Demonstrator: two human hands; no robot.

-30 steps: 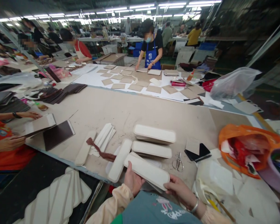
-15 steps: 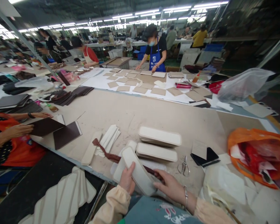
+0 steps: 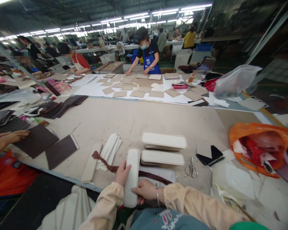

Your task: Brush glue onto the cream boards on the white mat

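Left hand (image 3: 123, 172) and right hand (image 3: 144, 191) both hold one long off-white rounded-end board panel (image 3: 132, 169), fingers closed on its edges. The panel points away from the person over the near edge of the beige tabletop (image 3: 134, 118), just beside two stacks of like panels (image 3: 163, 140). Steel scissors (image 3: 191, 169) lie further right.

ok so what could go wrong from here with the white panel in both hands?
1. The left hand and right hand hold the white panel with its near end past the edge of the table; a slip could drop it to the floor.
2. The brown strip runs right beside it and seemingly under it, so it may snag or get dragged.
3. The scissors lie close to the right arm; a sleeve might catch them.
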